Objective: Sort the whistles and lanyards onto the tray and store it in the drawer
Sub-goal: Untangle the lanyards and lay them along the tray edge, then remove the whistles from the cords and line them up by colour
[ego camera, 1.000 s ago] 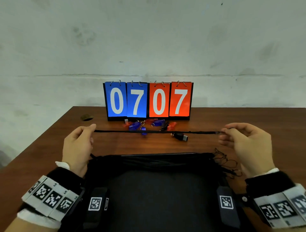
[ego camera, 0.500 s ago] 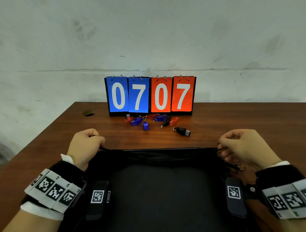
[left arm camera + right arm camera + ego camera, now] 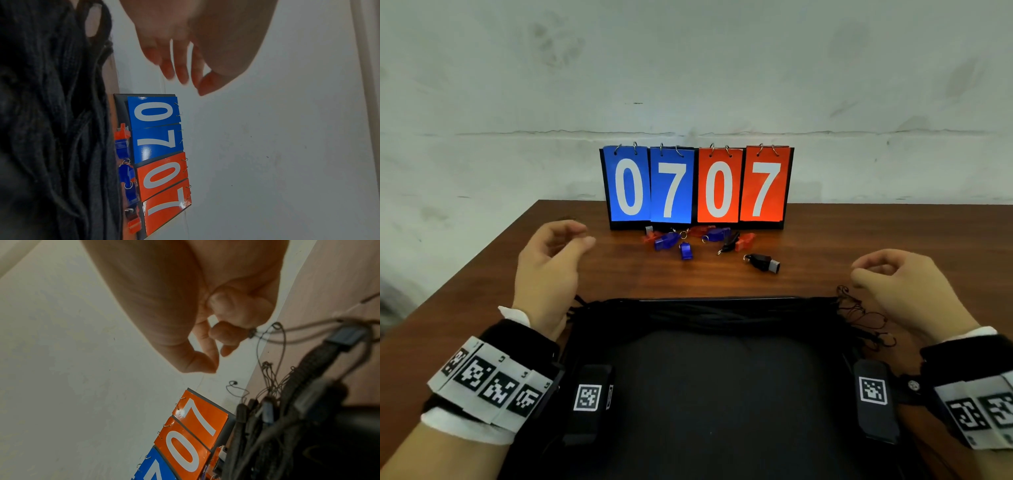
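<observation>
Left hand and right hand have let go, loosely open, empty; lanyard now lies across tray.

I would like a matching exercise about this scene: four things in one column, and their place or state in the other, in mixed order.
1 black whistle
2 lanyards
3 scoreboard
4 left hand

a at the table's back edge
b across the tray's far edge
c alone, right of the coloured whistles
d in the air, holds nothing

Pairs: 1-c, 2-b, 3-a, 4-d
</observation>
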